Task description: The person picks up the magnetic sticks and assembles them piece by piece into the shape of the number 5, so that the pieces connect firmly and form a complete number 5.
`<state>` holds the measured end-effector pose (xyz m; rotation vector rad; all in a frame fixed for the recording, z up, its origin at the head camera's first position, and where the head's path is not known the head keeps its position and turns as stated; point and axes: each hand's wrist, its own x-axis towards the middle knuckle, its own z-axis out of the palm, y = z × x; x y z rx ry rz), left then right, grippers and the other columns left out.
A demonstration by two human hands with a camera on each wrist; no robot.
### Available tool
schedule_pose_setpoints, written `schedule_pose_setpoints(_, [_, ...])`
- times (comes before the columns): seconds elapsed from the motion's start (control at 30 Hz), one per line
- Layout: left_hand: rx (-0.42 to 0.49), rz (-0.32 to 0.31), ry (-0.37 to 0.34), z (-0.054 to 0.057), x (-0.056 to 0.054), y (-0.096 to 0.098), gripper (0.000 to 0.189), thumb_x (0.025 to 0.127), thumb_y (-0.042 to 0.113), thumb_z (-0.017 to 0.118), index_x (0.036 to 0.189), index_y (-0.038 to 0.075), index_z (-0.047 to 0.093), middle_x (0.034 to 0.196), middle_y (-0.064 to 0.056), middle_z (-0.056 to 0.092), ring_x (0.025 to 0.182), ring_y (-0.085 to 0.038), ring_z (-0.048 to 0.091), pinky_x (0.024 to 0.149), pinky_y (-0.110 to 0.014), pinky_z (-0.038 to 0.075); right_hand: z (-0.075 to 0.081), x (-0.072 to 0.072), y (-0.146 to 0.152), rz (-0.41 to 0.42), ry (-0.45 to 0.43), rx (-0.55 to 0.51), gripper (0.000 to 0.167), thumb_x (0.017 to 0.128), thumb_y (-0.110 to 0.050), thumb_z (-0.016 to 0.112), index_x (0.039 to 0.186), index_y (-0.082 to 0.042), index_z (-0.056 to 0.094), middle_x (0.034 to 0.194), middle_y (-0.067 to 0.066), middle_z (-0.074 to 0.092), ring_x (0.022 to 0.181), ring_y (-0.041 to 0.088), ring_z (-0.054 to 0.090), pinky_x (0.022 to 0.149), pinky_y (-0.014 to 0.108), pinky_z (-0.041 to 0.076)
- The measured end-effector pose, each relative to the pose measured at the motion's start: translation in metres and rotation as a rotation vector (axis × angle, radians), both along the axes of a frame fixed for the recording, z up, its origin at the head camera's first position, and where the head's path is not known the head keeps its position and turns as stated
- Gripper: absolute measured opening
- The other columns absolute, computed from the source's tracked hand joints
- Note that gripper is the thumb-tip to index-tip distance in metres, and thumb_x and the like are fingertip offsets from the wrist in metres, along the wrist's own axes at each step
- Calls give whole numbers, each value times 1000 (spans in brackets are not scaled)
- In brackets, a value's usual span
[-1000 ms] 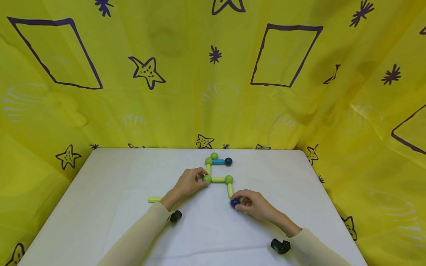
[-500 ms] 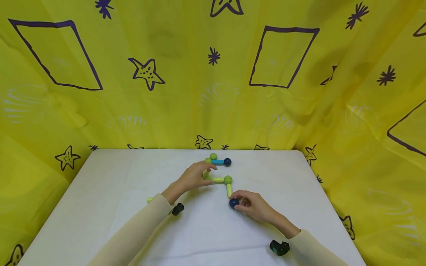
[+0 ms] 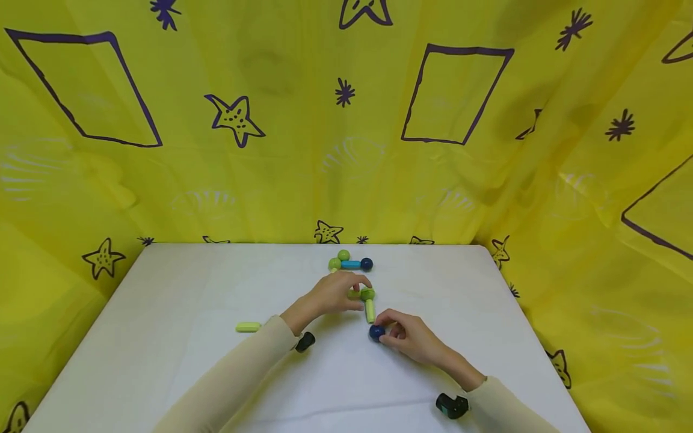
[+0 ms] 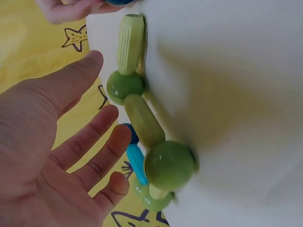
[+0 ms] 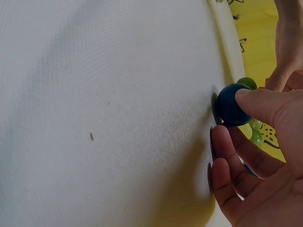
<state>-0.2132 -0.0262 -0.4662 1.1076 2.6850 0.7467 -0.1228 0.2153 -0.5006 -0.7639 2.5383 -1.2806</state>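
On the table lies a shape of light green rods and green balls. One rod [image 3: 370, 311] runs toward me from a green corner ball [image 3: 367, 294]. At that rod's free end my right hand [image 3: 414, 337] pinches a dark blue ball [image 3: 376, 333] between thumb and fingers, low at the tabletop. My left hand [image 3: 337, 293] is over the middle of the shape, thumb and fingers spread around the corner ball and holding nothing. In the left wrist view its fingers [image 4: 87, 142] stand apart from the green ball [image 4: 169, 165] nearest the camera. Part of the shape is hidden under this hand.
A loose light green rod [image 3: 248, 327] lies left, by the left sleeve. At the back, a blue rod [image 3: 351, 264] joins a green ball [image 3: 334, 264] and a dark blue ball [image 3: 366, 264], with another green ball [image 3: 343, 255] beside. Yellow patterned curtain [image 3: 303, 180] encloses the white table [image 3: 178, 288].
My left hand has let go of the shape's left corner ball and moved right, to the other corner ball. My right hand keeps holding the dark blue ball nearly in place.
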Motion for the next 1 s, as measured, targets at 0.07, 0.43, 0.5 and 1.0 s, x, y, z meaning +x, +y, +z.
schedule_pose_setpoints(0.07, [-4,-13,7,-2,1,4,41,86,24,85,124,16,71,110,-2,73,98,-18,66,83,-33,53,1,0,-1,0,-2,3,26,95,-10,73,120,-13,67,117,2,70,79,11,63,70,26,53])
schedule_pose_setpoints(0.43, [-34,-24,19,-17,9,14,35,85,24,86,118,19,75,94,5,71,83,-11,59,72,-24,47,-2,0,-1,5,22,0,25,95,-9,74,118,-14,67,113,1,71,78,9,63,70,25,53])
schedule_pose_setpoints(0.5, [-40,-20,32,-19,11,16,34,84,25,86,116,19,76,91,5,70,78,-9,56,68,-24,45,-2,1,0,6,23,1,25,94,-8,74,118,-14,67,113,1,71,78,9,63,70,25,53])
schedule_pose_setpoints(1.0, [-65,-31,148,-29,18,24,25,84,25,83,107,17,80,85,10,68,68,-5,52,64,-24,42,-1,4,3,3,43,-5,24,94,-9,74,117,-13,67,112,4,71,78,8,62,68,24,52])
